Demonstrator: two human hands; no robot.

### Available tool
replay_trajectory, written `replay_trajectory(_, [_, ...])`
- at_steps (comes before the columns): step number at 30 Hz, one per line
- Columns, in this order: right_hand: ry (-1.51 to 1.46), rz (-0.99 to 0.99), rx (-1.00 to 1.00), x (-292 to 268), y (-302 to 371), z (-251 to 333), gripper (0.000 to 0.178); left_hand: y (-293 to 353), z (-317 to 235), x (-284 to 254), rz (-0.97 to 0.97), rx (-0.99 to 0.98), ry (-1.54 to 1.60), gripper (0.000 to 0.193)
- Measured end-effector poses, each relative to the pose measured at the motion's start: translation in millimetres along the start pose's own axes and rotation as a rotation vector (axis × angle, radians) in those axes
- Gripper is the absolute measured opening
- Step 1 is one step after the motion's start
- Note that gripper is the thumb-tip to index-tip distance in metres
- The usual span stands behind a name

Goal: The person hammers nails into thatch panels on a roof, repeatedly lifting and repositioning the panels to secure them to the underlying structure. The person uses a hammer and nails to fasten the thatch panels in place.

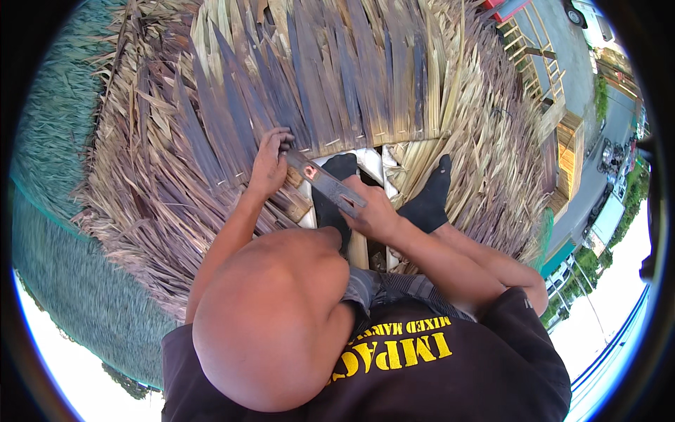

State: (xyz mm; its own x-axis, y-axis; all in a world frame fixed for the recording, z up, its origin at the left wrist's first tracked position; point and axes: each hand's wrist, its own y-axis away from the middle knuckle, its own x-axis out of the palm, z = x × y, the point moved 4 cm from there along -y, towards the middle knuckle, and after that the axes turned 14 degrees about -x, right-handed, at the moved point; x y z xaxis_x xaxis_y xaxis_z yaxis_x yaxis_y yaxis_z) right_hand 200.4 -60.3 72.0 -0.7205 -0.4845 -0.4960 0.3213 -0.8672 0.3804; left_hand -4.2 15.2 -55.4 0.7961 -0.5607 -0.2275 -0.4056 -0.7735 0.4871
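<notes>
My right hand (373,211) is closed round the rear end of a long grey metal staple gun (327,184) with a small orange-red mark on its side. Its front end points up and left, close to the lower edge of a palm thatch panel (330,91) of brown and purplish-grey leaves. Small pale fastenings run along that edge. My left hand (269,163) sits just left of the tool's front end, fingers curled at the leaf edge; its grip is partly hidden. Both my feet, in black socks (427,197), rest on the roof just below the panel.
White material (369,165) and dark gaps show between my feet. Dry thatch (485,119) slopes away on both sides, with green netting (63,232) at left. Down at right lie a wooden frame (568,155), a road (612,133) and parked vehicles. My bent knee (271,316) rises close in front.
</notes>
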Motion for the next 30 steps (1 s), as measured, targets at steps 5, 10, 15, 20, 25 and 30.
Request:
replay_trajectory(5, [0.053, -0.08, -0.057, -8.7, -31.8, 0.5, 0.02, -6.2, 8.2, -4.6, -0.036, -0.045, -0.207, 0.044])
replay_trajectory(10, [-0.046, -0.046, -0.216, -11.2, -12.7, 3.1, 0.028, -5.8, 15.6, -2.4, -0.038, 0.017, -0.1, 0.048])
replay_trajectory(15, [-0.019, -0.089, 0.076, -19.2, -42.0, -56.1, 0.026, -4.5, -18.0, -4.7, -0.015, -0.149, -0.134, 0.048])
replay_trajectory(20, [-1.044, -0.303, 0.473, -83.0, -58.0, -72.3, 0.026, -45.7, -148.5, 22.7, 0.11, 0.27, -0.249, 0.04])
replay_trajectory(25, [-1.462, -0.552, 0.416, -215.8, -61.0, -59.1, 0.024, -142.5, -292.1, 62.9, 0.153, 0.662, -0.295, 0.028])
replay_trajectory(30, [-1.541, -0.747, 0.315, -340.5, -18.1, -53.2, 0.016, -184.9, -435.4, 111.1, 0.049, 1.084, -0.36, 0.018])
